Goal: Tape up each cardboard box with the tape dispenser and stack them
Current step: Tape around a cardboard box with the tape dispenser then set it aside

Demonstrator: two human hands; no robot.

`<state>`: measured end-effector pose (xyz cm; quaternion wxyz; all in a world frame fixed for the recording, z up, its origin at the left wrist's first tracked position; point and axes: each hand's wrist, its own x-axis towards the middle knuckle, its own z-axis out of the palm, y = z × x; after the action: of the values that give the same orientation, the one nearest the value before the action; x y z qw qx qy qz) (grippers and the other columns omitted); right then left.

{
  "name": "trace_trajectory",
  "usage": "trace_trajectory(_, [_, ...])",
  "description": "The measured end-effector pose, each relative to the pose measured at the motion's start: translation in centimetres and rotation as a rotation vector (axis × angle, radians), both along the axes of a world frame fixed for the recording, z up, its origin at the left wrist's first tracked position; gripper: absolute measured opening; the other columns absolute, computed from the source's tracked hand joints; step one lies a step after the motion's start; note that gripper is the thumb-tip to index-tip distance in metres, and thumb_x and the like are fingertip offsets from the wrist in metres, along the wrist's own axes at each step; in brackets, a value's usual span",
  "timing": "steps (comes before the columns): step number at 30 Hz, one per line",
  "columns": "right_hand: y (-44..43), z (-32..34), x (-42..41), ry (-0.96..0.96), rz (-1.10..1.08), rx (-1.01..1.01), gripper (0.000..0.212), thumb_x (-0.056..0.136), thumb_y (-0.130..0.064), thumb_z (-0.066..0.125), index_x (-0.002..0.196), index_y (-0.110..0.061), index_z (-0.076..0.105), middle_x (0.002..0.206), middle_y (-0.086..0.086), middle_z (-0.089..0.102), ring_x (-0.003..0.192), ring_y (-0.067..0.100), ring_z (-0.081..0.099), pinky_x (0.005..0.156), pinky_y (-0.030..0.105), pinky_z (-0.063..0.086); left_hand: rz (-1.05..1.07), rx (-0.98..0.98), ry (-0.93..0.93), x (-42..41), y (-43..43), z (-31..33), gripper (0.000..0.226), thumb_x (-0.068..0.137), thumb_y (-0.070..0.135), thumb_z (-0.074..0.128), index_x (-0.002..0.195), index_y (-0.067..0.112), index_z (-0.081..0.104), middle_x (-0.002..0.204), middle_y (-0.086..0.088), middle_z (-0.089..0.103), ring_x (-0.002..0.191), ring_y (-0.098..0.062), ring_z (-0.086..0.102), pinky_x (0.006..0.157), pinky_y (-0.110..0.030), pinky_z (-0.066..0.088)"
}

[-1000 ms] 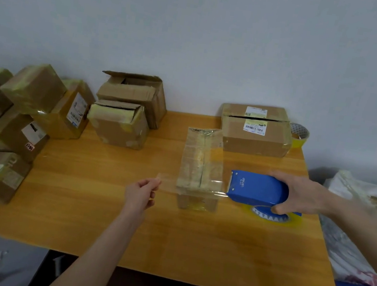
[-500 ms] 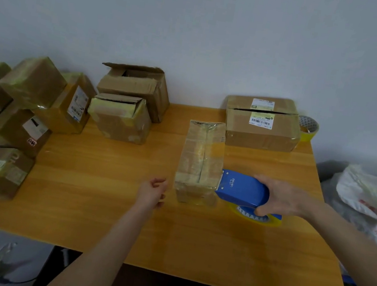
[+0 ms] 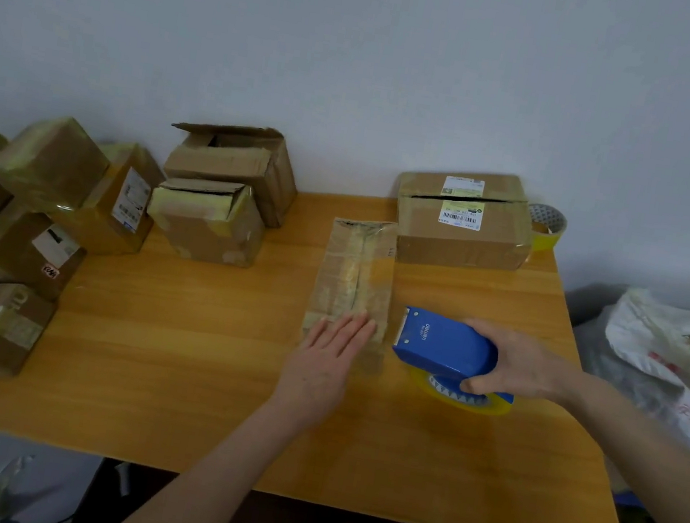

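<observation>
Fingers point(image 3: 354, 331) of the left hand point(image 3: 321, 365), straight and close together, press flat on the near end of the narrow taped cardboard box point(image 3: 355, 271) at frame centre. Right hand point(image 3: 517, 367), fingers curled round the blue tape dispenser point(image 3: 445, 343), sits just right of that box over the wooden table point(image 3: 183, 371). Taped boxes point(image 3: 44, 194) are piled at the left edge.

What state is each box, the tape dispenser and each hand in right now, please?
narrow box, closed, taped along its top seam
left hand, open, flat on the narrow box's near end
right hand, gripping the tape dispenser
tape dispenser, held beside the narrow box
labelled box, flaps down, gap showing
rear box, flap raised, open
</observation>
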<state>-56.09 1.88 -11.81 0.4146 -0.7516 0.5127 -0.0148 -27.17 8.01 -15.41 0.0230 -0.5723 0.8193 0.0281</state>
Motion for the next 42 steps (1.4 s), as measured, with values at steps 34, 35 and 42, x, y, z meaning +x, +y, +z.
trace_trajectory(34, [-3.8,0.4,1.5,-0.106,-0.540,0.153,0.035,0.074,-0.033,0.077,0.099,-0.017,0.058,0.092,0.003,0.060,0.075,0.018,0.057,0.059,0.026,0.041,0.038,-0.031,0.047,-0.8,0.1,0.2,0.082,0.095,0.034,0.046,0.150,0.032,-0.015,0.160,0.009,-0.008,0.148,-0.012,-0.006,0.119,-0.041,-0.008])
trace_trajectory(35, [-3.5,-0.4,1.6,-0.170,-0.647,0.205,0.036,0.075,-0.033,0.077,0.100,-0.012,0.059,0.089,0.006,0.060,0.071,0.019,0.056,0.058,0.027,0.041,0.039,-0.025,0.069,-0.9,0.2,0.3,0.082,0.095,0.037,0.046,0.150,0.032,-0.015,0.159,0.010,-0.009,0.148,-0.012,-0.006,0.119,-0.041,-0.008])
trace_trajectory(42, [-1.5,-5.1,1.9,-0.516,-1.036,0.594,0.043,0.083,-0.040,0.072,0.111,-0.009,0.062,0.092,0.013,0.069,0.076,0.028,0.065,0.069,0.041,0.055,0.294,-0.118,0.514,1.0,-0.7,3.1,0.063,0.099,0.038,0.045,0.153,0.021,0.015,0.159,0.005,0.017,0.145,-0.011,0.017,0.117,-0.035,0.019])
